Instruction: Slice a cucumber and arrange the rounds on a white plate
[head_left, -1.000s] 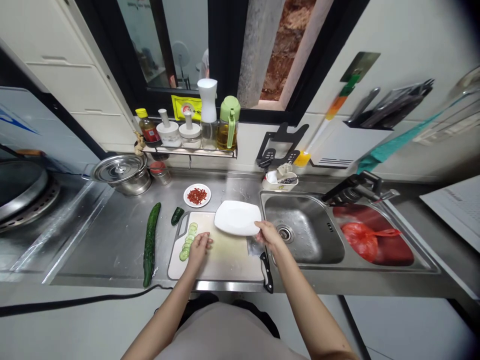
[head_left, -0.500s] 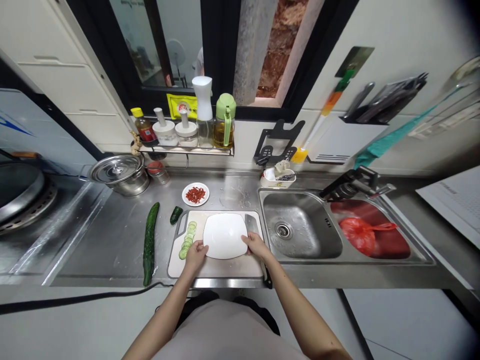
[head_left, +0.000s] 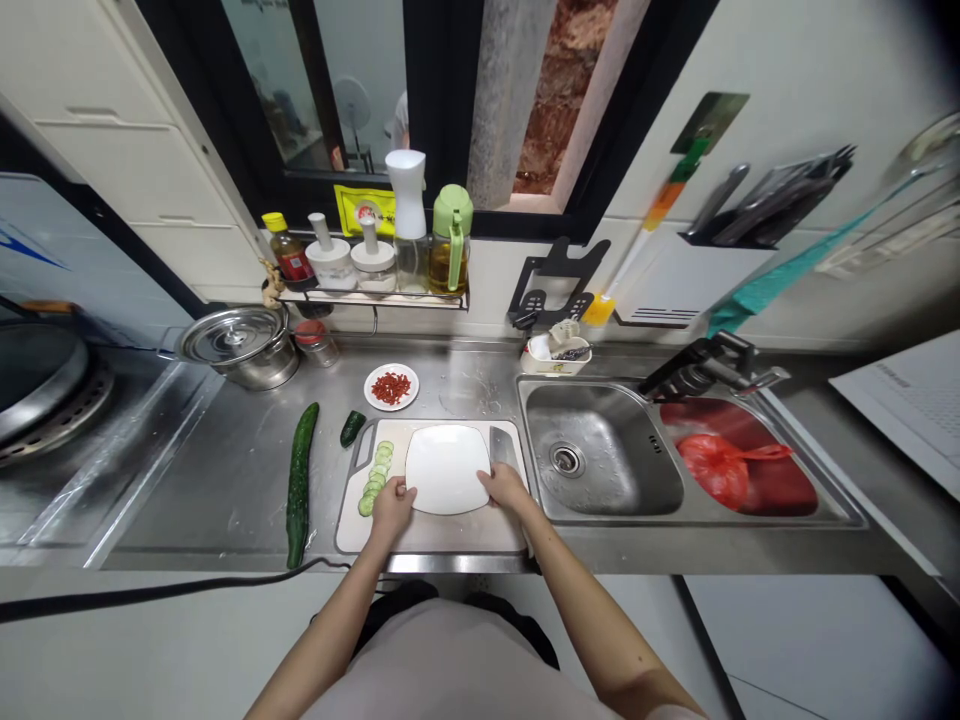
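A white rounded plate point(head_left: 448, 468) is held between my two hands over the cutting board point(head_left: 450, 537). My left hand point(head_left: 393, 507) pinches the plate's left edge, thumb on top. On the opposite edge, my right hand point(head_left: 505, 486) grips with its thumb over the rim. Overlapping cucumber slices point(head_left: 376, 479) lie in a row on the board, left of the plate. A knife point(head_left: 504, 445) lies along the board's right side, its handle mostly hidden by my right hand and arm. Whether the plate touches the board I cannot tell.
Left of the board lie a whole cucumber point(head_left: 301, 485) and a cucumber end point(head_left: 352, 429). Behind it sits a small plate of chopped red pieces point(head_left: 391, 388). A steel pot point(head_left: 244, 350) stands back left. At right is a double sink point(head_left: 604, 445) with a red bag point(head_left: 720, 470).
My right hand has shifted slightly left along the plate's right edge, covering more of the knife's handle. The plate and my left hand have barely moved.
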